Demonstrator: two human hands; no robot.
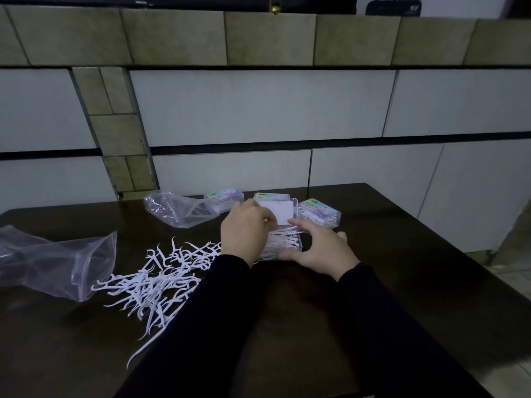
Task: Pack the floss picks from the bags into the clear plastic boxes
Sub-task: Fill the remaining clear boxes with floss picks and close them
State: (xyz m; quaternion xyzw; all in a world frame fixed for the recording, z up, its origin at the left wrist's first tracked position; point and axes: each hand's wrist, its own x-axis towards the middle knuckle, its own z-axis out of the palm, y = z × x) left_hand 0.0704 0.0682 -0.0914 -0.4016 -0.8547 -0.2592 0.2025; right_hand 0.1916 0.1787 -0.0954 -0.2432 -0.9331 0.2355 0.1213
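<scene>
On the dark tabletop, both hands cover much of an open box of picks. The left hand pinches something hidden; the right hand grips the box's near side.

No legible text anywhere in the head view.

The three closed clear boxes at the back of the table, left, middle and right, each carry a pastel label with small dark marks, too blurred and small to read. The raised lid of the open box in front shows only a blank white card. The two plastic bags, far and near, show no print, and the dark device above the tiled wall has a pale mark that cannot be made out.
</scene>
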